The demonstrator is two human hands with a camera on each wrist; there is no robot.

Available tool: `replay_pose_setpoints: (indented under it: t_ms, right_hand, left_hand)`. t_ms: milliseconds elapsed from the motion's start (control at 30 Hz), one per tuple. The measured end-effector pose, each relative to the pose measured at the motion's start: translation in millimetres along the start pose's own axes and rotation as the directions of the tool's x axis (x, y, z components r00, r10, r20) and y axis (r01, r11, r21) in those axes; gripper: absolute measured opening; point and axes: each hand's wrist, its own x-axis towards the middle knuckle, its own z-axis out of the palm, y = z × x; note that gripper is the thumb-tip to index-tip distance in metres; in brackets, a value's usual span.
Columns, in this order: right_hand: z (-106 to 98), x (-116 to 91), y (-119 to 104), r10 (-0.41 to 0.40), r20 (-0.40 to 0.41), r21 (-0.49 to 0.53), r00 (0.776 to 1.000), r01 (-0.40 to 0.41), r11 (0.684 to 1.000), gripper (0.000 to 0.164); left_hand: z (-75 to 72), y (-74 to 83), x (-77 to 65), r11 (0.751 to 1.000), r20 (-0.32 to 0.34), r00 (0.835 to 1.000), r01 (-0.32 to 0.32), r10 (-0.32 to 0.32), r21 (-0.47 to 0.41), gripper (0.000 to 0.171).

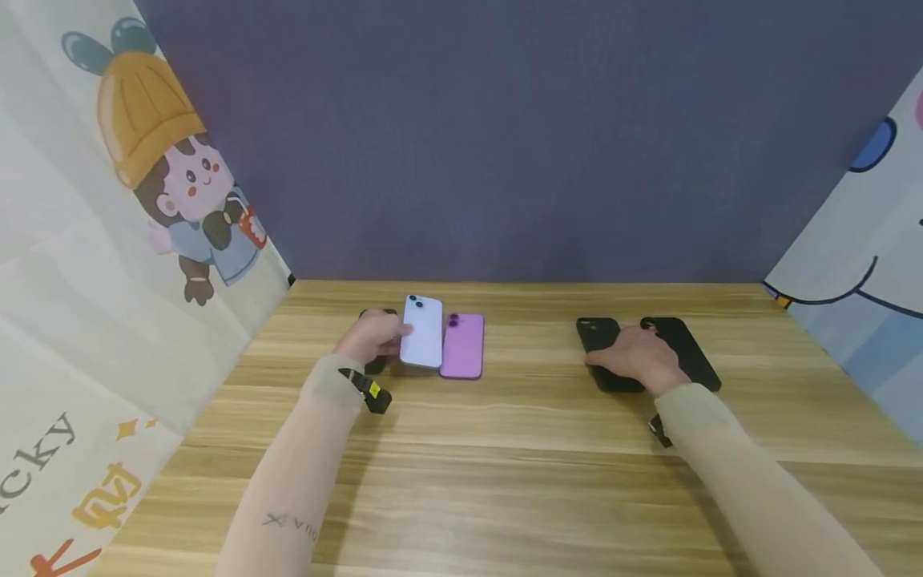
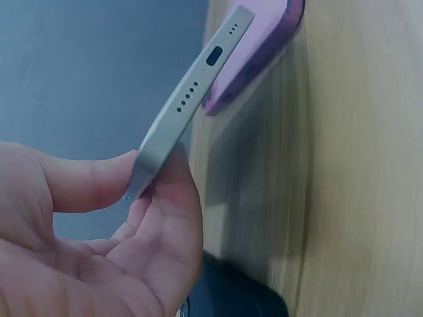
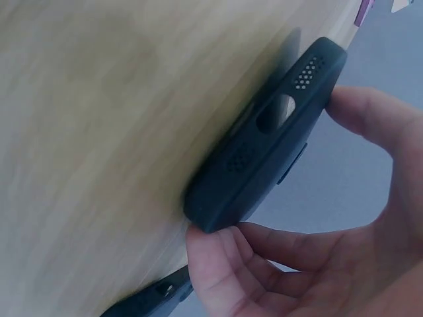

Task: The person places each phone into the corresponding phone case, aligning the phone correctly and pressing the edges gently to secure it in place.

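My left hand [image 1: 369, 335] pinches a light blue phone [image 1: 421, 336] by one long side, thumb over its back and fingers beneath. The left wrist view shows its bottom edge, tilted and raised off the table. Partly hidden below that hand lies a dark, rounded-corner item [image 2: 231, 294]; its kind is unclear. A purple phone [image 1: 463, 346] lies back up just right of the blue one. Across the table my right hand [image 1: 634, 353] grips a black phone case [image 3: 218, 191] by its long sides, thumb on one, fingers on the other.
A second black phone case [image 1: 692, 353] lies right of the gripped one, partly behind the right hand. Everything is on a wood-grain table [image 1: 505, 465]. A dark blue panel [image 1: 519, 144] stands at the back, and printed cloths hang on the left and right.
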Motion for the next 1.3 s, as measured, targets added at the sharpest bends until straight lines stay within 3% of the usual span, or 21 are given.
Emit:
replay_pose_setpoints:
  t_ms: [200, 500, 767, 1067, 1300]
  right_hand:
    - [5.0, -2.4, -7.7, -0.007, -0.031, 0.040, 0.999, 0.008, 0.999, 0.075]
    - [16.2, -9.3, -22.3, -0.038, -0.063, 0.060, 0.997, 0.042, 0.997, 0.089]
    - [23.0, -20.3, -34.8, -0.022, -0.028, 0.121, 0.999, 0.025, 0.992, 0.061]
    - [27.0, -22.3, -51.1, -0.059, -0.082, 0.115, 0.995, 0.068, 0.991, 0.082]
    - [29.8, -24.7, -60.9, -0.069, -0.112, 0.149, 0.991, 0.086, 0.985, 0.069]
  left_hand:
    - [3.3, -3.1, -2.6, 0.998, 0.034, 0.999, -0.030, 0.032, -0.057, 0.041]
    - [17.3, -13.2, -5.8, 0.989, 0.079, 0.995, -0.054, 0.066, -0.139, 0.046]
    - [28.2, -14.4, -12.0, 0.981, 0.127, 0.987, -0.072, 0.096, -0.182, 0.044]
    - [43.6, -16.9, -13.4, 0.970, 0.140, 0.986, -0.055, 0.090, -0.236, 0.047]
    - [56.6, -15.8, -14.7, 0.969, 0.155, 0.982, -0.067, 0.106, -0.239, 0.042]
